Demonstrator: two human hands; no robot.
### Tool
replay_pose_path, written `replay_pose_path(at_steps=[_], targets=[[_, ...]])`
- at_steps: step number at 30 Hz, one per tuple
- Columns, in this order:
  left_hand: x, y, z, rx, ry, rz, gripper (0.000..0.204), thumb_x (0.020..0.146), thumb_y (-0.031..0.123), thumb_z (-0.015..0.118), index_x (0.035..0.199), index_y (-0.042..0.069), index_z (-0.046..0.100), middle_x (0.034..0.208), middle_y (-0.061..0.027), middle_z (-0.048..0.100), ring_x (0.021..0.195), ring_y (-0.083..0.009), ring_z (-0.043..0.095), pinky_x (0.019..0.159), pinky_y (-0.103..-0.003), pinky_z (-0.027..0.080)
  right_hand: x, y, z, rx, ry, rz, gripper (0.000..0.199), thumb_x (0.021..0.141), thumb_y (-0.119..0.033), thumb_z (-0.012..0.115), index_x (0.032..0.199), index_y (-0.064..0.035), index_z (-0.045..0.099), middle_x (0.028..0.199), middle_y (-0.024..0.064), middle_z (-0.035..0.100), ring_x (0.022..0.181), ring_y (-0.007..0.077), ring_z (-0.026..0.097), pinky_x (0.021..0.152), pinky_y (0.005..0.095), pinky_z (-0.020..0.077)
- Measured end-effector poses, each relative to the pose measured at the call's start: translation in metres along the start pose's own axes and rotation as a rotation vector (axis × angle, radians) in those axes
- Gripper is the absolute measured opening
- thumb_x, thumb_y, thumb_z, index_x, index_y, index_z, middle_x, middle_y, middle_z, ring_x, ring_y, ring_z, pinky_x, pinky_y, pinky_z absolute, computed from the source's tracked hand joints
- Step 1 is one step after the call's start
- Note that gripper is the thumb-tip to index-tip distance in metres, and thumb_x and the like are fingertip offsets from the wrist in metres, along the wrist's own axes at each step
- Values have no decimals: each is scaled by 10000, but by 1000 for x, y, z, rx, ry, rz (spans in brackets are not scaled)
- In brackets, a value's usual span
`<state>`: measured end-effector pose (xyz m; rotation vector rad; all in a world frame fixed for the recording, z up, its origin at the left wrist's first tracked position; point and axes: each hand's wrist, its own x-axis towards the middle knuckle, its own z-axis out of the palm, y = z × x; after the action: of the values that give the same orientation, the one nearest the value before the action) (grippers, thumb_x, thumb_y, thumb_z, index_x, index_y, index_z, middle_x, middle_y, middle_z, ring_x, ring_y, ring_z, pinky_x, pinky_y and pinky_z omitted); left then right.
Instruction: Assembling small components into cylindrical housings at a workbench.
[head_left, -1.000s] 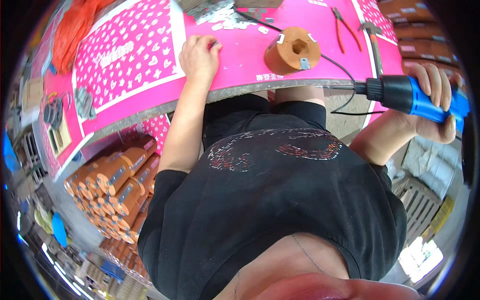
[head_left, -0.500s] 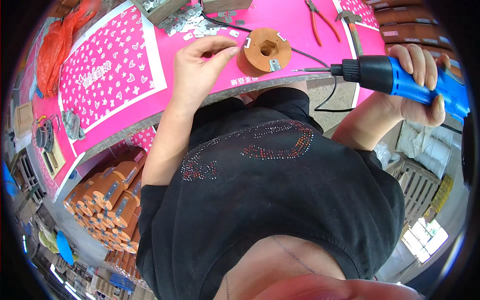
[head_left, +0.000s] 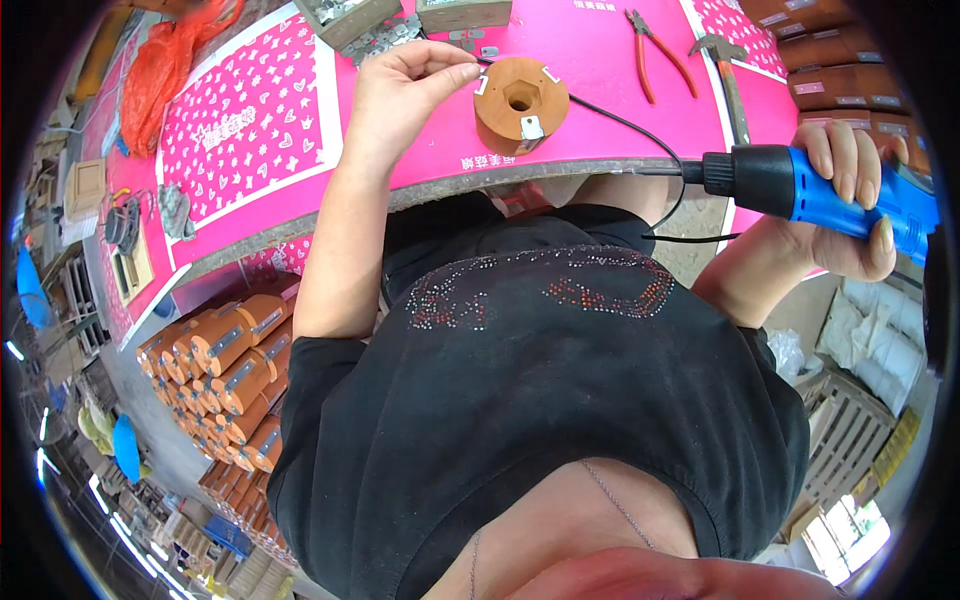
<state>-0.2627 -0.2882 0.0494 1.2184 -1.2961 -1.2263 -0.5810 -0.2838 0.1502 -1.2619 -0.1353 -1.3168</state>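
Note:
A round wooden block [head_left: 497, 125] stands upright near the front edge of the pink-covered table, a hexagonal recess and a hole in its top. One small metal plate [head_left: 531, 128] sits at the near side of that top, and white angular marks show at two other places on its rim. My left hand [head_left: 405, 100] is closed in a pinch, fingertips at the block's far left edge; whatever they hold is too small to make out. In my right hand [head_left: 845, 185] is a blue and black electric screwdriver [head_left: 765, 180], its bit pointing left, apart from the block.
Loose metal plates [head_left: 390, 38] lie by two boxes [head_left: 465, 14] at the back. Red-handled pliers [head_left: 660, 58] and a hammer [head_left: 727, 85] rest on the right. A black cord [head_left: 630, 118] crosses the table. Wooden cylinders [head_left: 225, 350] are stacked below left.
My left fingertips have shifted toward the far side of the block's left edge. The screwdriver has moved slightly right and nearer to me. The whole view has also shifted somewhat.

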Motion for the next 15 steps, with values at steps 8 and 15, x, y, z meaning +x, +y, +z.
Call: replay_pose_path(at_steps=[8, 15], targets=[[1, -23, 22, 303, 68, 0, 124, 720, 85, 677, 837, 48, 666, 759, -14, 614, 665, -74, 556, 624, -204, 460, -11, -14, -4, 1, -12, -26, 637, 692, -249, 504, 1265, -30, 332, 847, 13, 483, 772, 126, 426, 750, 312, 329], [-7, -41, 15, 138, 45, 175, 166, 748, 64, 654, 913, 45, 659, 917, -22, 557, 747, -75, 525, 673, -196, 454, -11, -9, -6, -22, -10, -46, 612, 708, -242, 475, 1262, -25, 328, 846, 28, 485, 777, 139, 434, 754, 327, 345]])
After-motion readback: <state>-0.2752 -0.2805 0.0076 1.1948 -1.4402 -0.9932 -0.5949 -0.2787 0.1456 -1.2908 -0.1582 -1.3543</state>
